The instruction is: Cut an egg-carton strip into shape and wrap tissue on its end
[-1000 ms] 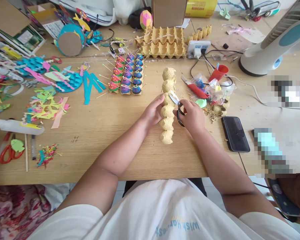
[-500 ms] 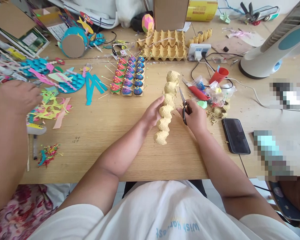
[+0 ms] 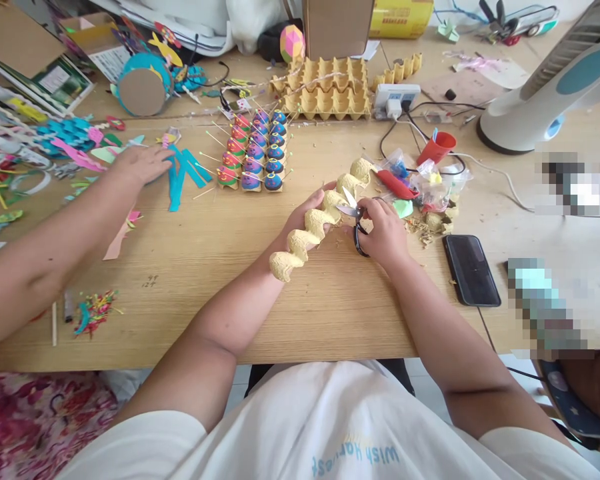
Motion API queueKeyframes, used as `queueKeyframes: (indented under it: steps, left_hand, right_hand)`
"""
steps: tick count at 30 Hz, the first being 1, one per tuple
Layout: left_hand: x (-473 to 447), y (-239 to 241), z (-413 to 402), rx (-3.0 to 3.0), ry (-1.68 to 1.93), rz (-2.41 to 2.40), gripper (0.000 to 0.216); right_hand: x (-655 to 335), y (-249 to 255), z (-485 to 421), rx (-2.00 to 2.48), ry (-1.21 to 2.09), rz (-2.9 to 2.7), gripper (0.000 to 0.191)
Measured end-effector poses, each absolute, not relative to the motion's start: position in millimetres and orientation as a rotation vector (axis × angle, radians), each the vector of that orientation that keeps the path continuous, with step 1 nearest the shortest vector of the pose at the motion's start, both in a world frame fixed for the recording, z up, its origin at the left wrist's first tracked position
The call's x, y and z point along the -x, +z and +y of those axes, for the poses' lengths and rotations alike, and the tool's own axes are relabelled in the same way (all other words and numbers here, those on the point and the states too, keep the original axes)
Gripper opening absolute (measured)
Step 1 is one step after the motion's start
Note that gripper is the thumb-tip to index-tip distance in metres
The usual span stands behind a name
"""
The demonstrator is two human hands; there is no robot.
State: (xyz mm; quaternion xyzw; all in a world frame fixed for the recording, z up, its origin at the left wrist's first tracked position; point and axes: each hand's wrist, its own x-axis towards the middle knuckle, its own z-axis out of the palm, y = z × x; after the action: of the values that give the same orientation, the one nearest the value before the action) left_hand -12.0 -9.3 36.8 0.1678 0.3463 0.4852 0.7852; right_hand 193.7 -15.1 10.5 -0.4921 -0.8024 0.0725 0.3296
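My left hand (image 3: pixel 303 212) grips a strip of egg carton (image 3: pixel 300 243) from behind, around its middle. The strip is a row of several pale yellow cups, tilted with its far end to the right. In my right hand (image 3: pixel 384 230) is a pair of scissors (image 3: pixel 361 235) with black handles. Their blades are spread and reach the edge of the strip near its middle cups. Beyond the strip stand rows of painted egg-carton cups (image 3: pixel 253 157) in red, purple and blue, with thin sticks poking out.
At left a co-worker's arm (image 3: pixel 80 220) reaches over cut paper and blue craft pieces. Egg trays (image 3: pixel 330 90) and a power strip (image 3: pixel 397 95) lie at the back. On the right are a red cup (image 3: pixel 437 148), plastic bags, a phone (image 3: pixel 473 270) and a fan (image 3: pixel 525 107).
The carton strip has turned clockwise, its near end swinging left. The scissors have moved left, with blades now spread at the strip's edge. The co-worker's hand has reached forward and right.
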Motion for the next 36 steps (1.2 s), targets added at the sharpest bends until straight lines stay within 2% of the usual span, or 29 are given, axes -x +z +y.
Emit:
queueKeyframes:
  steps: [17,36]
  left_hand:
    - [17.7,30.0,-4.8,-0.226,0.994,0.62,0.044]
    - [23.6,18.1,1.7,-0.185,0.941,0.483,0.041]
  right_hand:
    - [-197.2,14.7,-14.4,1.315,0.167,-2.219,0.026]
    - [-194.9,17.2,-17.5,1.372,0.181,-2.164,0.031]
